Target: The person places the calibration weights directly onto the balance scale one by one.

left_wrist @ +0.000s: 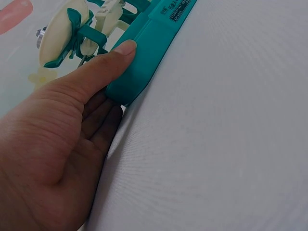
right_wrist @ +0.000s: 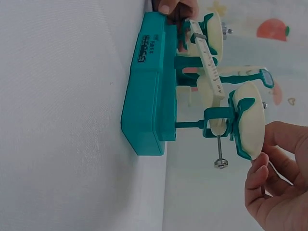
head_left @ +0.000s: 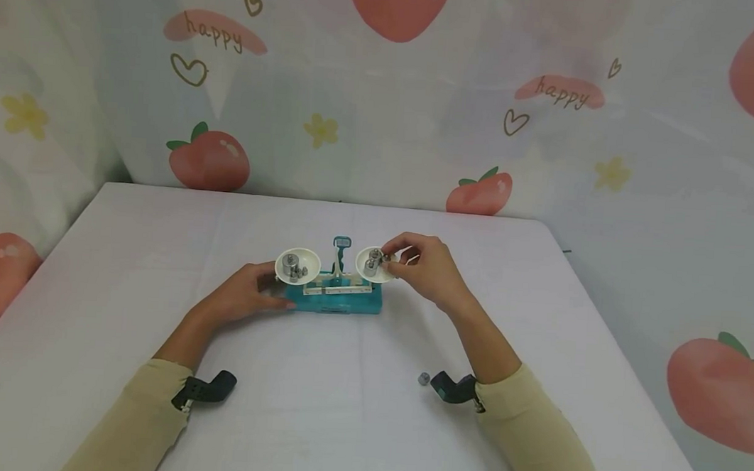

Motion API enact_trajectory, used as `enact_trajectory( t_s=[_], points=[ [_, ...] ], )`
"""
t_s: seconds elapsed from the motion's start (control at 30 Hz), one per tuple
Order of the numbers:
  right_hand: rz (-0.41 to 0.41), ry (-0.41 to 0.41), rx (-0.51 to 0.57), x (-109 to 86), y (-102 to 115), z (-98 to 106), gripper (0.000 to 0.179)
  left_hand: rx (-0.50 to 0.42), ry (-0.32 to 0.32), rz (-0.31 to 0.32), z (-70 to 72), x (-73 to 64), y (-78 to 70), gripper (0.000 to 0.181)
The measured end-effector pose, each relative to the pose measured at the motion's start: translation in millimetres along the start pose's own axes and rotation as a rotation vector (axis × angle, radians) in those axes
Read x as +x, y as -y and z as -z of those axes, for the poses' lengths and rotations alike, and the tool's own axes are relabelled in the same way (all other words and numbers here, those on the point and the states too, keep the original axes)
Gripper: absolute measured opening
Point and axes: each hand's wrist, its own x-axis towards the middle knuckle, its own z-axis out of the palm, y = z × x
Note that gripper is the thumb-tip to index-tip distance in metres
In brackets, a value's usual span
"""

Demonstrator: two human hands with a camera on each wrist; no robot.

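Note:
A teal balance scale (head_left: 335, 301) with two white pans stands on the table. My left hand (head_left: 251, 291) grips the left end of its base, thumb (left_wrist: 126, 47) on the front face and other fingers behind. Silver metal weights (head_left: 291, 265), one larger than the rest, lie in the left pan (head_left: 314, 259). Over the right pan (head_left: 361, 260), my right hand (head_left: 431, 268) pinches a small metal weight (head_left: 386, 258) between thumb and index finger. More weights (head_left: 371, 264) stand in that pan. In the right wrist view the right pan's (right_wrist: 251, 122) wall hides the fingertips.
A single metal weight (head_left: 423, 379) lies on the white tabletop (head_left: 316, 417) beside the right wrist camera (head_left: 453, 389). A metal adjusting knob (right_wrist: 221, 163) sticks out from the beam's right end. A patterned cloth backdrop (head_left: 384, 108) hangs behind the table.

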Motion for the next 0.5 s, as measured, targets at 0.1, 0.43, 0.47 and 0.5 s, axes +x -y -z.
enact_trajectory(
  t_s=[0.1,0.43,0.47,0.5],
  points=[
    [-0.006,0.0,0.0,-0.4,-0.7,0.5,0.018,-0.007,-0.001,0.0,-0.4,0.3,-0.5,0.075],
    [-0.027,-0.006,0.003,-2.0,-2.1,2.4,0.019,0.026,-0.01,0.009,-0.8,-1.1,-2.3,0.075],
    [-0.03,-0.006,0.002,-2.4,-2.2,3.0,0.019,0.027,-0.01,0.01,-0.6,-1.3,-2.6,0.075],
    [-0.031,-0.008,0.003,-2.8,-2.2,3.8,0.02,0.026,-0.01,0.012,-0.7,-1.4,-3.1,0.075]
  ],
)
